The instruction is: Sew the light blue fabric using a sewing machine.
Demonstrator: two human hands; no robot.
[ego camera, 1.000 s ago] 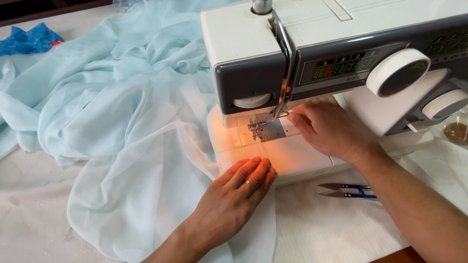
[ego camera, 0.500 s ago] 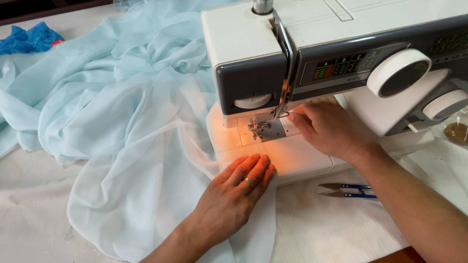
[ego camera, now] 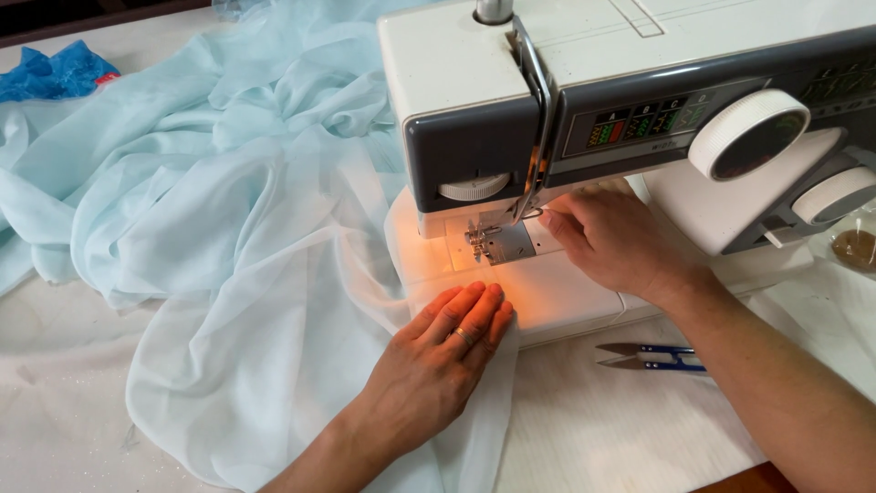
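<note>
A white and grey sewing machine (ego camera: 639,64) stands at the right, its lamp lighting the needle plate (ego camera: 497,242). Sheer pale blue fabric (ego camera: 228,228) spreads over the table to the left and runs onto the machine bed. My left hand (ego camera: 438,361) lies flat, fingers together, pressing the fabric at the front edge of the bed. My right hand (ego camera: 616,242) rests on the bed just right of the presser foot, fingertips at the fabric near the needle.
Small blue-handled thread snips (ego camera: 652,358) lie on the white table (ego camera: 593,429) in front of the machine. A blue crumpled piece (ego camera: 55,73) sits at the far left corner. A small round object (ego camera: 856,246) lies at the right edge.
Both hands hold nearly the same places; the fabric under my left hand has barely shifted.
</note>
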